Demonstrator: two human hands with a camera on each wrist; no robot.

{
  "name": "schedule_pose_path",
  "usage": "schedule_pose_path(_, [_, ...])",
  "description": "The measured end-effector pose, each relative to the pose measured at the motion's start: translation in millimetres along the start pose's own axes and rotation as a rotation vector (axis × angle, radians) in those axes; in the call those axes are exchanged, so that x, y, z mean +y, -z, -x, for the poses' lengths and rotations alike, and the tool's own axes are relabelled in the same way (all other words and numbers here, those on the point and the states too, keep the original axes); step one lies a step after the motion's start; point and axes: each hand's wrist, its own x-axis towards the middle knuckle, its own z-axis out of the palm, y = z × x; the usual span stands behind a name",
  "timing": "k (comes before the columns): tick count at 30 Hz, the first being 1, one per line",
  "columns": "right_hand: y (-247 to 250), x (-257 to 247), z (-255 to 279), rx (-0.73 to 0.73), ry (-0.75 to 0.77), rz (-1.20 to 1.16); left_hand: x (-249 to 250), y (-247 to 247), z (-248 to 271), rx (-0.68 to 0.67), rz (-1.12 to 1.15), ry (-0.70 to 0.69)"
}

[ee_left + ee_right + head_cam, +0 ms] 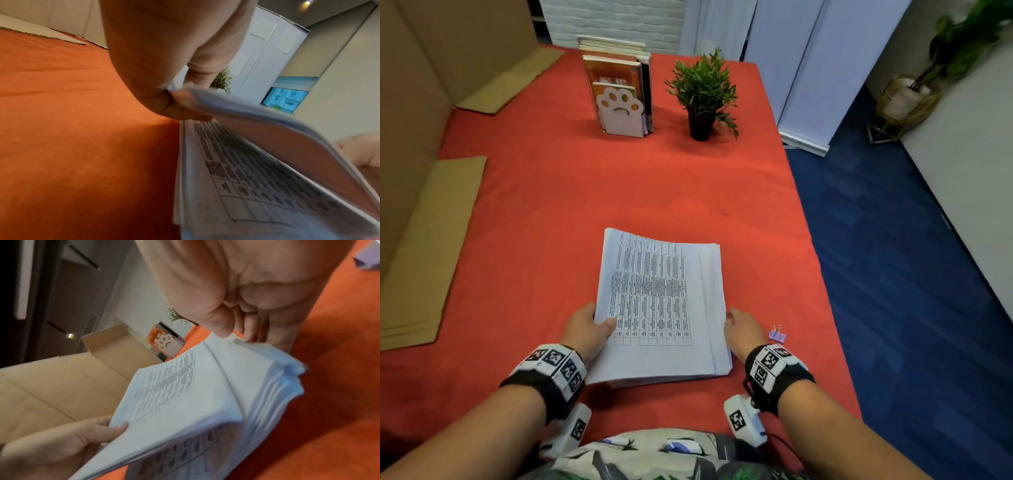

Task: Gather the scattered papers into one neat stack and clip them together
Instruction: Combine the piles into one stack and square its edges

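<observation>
A thick stack of white printed papers point(659, 305) lies near the front of the red table point(558, 205), its right edges fanned unevenly. My left hand point(590, 327) grips the stack's left edge, thumb on the top sheet. In the left wrist view the top sheets point(267, 123) are lifted off the printed page point(236, 175) below. My right hand point(743, 330) holds the right edge, thumb above and fingers under the stack point(205, 394). A small purple binder clip point(777, 334) lies on the table just right of my right hand.
A bookend with a white paw point(619, 111) holds books at the back. A potted plant point(703, 94) stands to its right. Cardboard sheets point(424, 246) lie along the left. The table's right edge drops to blue floor point(893, 274).
</observation>
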Motion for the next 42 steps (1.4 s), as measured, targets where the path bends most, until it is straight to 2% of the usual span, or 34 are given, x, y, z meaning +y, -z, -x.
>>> schedule_pose_path(3, [2,-4,-2,0.073,0.000,0.041,0,-3,-4,-0.023,-0.026,-0.002])
schedule_pose_path(7, [-3,-11,-1,0.075,0.000,0.017,1,-22,-7,-0.081,-0.136,-0.051])
schedule_pose_path(11, [-11,-14,-5,0.076,-0.060,-0.003,2,-30,-18,-0.081,-0.231,0.015])
schedule_pose_path(13, [-9,-16,-7,0.094,-0.098,0.038,5,-29,-24,-0.136,-0.220,0.053])
schedule_pose_path(16, [-16,-24,-10,0.022,-0.083,0.008,10,-30,-27,-0.183,-0.165,0.044])
schedule_pose_path(21, [-32,-29,-7,0.010,-0.080,-0.235,15,-25,-25,-0.158,-0.066,0.047])
schedule_pose_path(25, [-14,-40,11,0.107,0.107,-0.469,22,-3,-18,-0.065,0.121,-0.084])
schedule_pose_path(30, [15,-82,19,0.159,0.334,-0.689,45,21,-6,0.027,0.392,-0.344])
schedule_pose_path(34, [17,-93,26,0.196,0.367,-0.846,49,25,4,0.041,0.521,-0.420])
schedule_pose_path(37, [18,-99,33,0.197,0.415,-0.856,52,27,9,0.079,0.584,-0.457])
schedule_pose_path(42, [26,-111,40,0.167,0.446,-0.904,80,36,23,0.317,0.614,-0.588])
